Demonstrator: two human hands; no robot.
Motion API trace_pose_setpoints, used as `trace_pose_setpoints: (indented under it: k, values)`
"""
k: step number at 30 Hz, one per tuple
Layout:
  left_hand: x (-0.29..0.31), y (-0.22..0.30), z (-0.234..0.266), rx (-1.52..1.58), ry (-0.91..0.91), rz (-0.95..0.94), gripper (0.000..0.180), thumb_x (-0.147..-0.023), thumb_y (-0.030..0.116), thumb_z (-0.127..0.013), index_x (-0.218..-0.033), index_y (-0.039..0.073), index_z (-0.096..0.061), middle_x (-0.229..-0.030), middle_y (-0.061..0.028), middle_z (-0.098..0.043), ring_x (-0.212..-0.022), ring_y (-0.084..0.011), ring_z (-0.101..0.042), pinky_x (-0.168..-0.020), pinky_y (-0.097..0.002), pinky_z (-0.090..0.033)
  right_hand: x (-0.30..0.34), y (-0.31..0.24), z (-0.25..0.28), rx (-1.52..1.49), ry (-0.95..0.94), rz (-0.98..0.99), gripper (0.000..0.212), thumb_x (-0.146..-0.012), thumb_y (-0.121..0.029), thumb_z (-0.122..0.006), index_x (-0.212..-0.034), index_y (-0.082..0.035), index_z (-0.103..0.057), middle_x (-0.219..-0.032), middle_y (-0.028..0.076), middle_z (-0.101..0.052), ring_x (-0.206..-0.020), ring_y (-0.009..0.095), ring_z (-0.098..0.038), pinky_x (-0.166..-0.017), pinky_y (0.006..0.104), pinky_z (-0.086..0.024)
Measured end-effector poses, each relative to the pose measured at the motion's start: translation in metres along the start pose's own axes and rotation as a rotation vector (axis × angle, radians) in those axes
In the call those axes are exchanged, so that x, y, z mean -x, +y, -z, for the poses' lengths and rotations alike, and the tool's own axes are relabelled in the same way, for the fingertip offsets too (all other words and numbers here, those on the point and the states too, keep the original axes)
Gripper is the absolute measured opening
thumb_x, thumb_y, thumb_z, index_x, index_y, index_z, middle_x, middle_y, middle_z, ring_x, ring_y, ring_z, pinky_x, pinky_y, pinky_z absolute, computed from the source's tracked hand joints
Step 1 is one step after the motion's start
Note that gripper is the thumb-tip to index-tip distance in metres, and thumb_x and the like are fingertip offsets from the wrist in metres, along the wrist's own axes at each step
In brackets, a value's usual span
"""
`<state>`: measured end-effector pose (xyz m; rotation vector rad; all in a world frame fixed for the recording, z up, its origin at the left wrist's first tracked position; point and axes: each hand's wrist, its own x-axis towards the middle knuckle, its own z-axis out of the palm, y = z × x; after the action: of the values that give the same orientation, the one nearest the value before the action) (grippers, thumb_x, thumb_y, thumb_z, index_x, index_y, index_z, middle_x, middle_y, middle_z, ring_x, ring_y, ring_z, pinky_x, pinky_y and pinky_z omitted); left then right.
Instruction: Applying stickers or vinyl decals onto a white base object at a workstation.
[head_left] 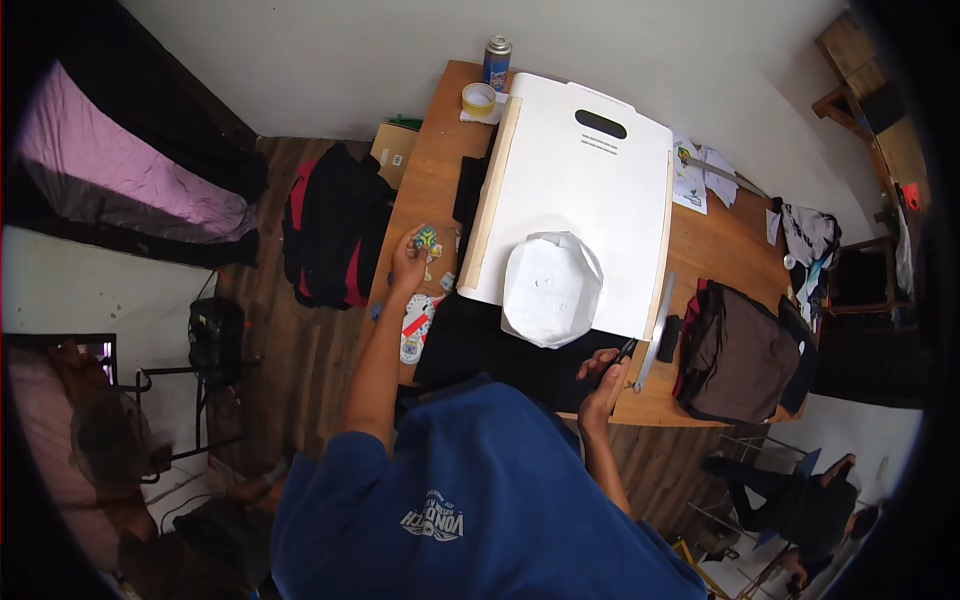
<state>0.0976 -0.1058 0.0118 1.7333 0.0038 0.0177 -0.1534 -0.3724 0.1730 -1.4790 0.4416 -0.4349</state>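
Note:
My left hand [408,264], at the left edge of the table, is closed with its fingertips on a small green, blue and yellow patch [427,238]. Just below it lies a white and red printed piece [415,325] with other small scraps around it. At the front right, my right hand [602,385] is wrapped round a slim black tool [626,352]; its exact kind cannot be made out. Between my hands, a white many-sided paper tray [553,290] rests on the lower part of a large white board [590,190]. Black cloth [500,350] spreads out below the board.
A spray can [497,62] and a tape roll [479,98] stand at the back left. A metal ruler [655,335] lies right of the board, with folded dark clothes [740,350] beyond it. More clothes [338,225] are piled left of the table. Other people sit at the lower corners.

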Motion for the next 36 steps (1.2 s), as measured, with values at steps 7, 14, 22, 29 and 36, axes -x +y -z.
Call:
trace_pose_setpoints:
  k: [7,14,22,29,36]
  values:
    - [-0.044,-0.066,0.013,-0.02,-0.105,0.145,0.059,-0.082,-0.002,-0.069,-0.136,0.008,-0.047,-0.088,-0.0065,-0.06,-0.079,-0.0137,-0.06,-0.071,-0.0291,-0.049,-0.009,-0.006,0.004,0.014,0.002,0.001,0.038,-0.104,-0.043,-0.032,-0.1,-0.005,-0.041,-0.09,0.008,-0.043,-0.073,0.016,-0.047,-0.066,0.0287,-0.042]
    - [-0.05,-0.012,0.024,-0.441,-0.093,0.188,0.065,-0.074,0.002,-0.074,-0.131,0.008,-0.045,-0.096,-0.0158,-0.06,-0.087,-0.0269,-0.062,-0.077,-0.0366,-0.05,-0.007,-0.007,0.006,0.011,0.04,-0.021,0.038,-0.103,-0.042,-0.032,-0.101,-0.006,-0.041,-0.091,0.008,-0.043,-0.073,0.016,-0.047,-0.066,0.0281,-0.043]
    - [-0.02,0.028,0.025,-1.022,-0.223,-0.127,0.046,-0.084,0.007,-0.058,-0.13,0.011,-0.054,-0.123,-0.0149,-0.05,-0.115,-0.0331,-0.047,-0.096,-0.0452,-0.035,-0.005,-0.003,0.002,0.008,0.036,-0.012,0.035,-0.104,-0.041,-0.033,-0.101,-0.007,-0.04,-0.088,0.006,-0.041,-0.072,0.015,-0.045,-0.066,0.0287,-0.04]
    - [-0.007,0.022,0.032,-0.952,-0.113,-0.227,0.044,-0.084,0.004,-0.054,-0.127,0.014,-0.056,-0.128,-0.0129,-0.048,-0.113,-0.0324,-0.046,-0.092,-0.0444,-0.034,-0.006,-0.006,0.003,0.012,0.017,0.004,0.035,-0.105,-0.039,-0.032,-0.102,-0.006,-0.042,-0.091,0.007,-0.043,-0.073,0.015,-0.047,-0.067,0.0282,-0.041]
    - [0.042,0.004,0.041,-0.921,-0.061,-0.25,0.039,-0.086,0.014,-0.061,-0.125,0.013,-0.059,-0.132,-0.011,-0.049,-0.12,-0.0307,-0.044,-0.101,-0.0444,-0.031,-0.007,-0.006,0.004,-0.001,0.023,-0.008,0.032,-0.105,-0.036,-0.032,-0.103,-0.006,-0.042,-0.091,0.007,-0.044,-0.073,0.014,-0.047,-0.067,0.0278,-0.041]
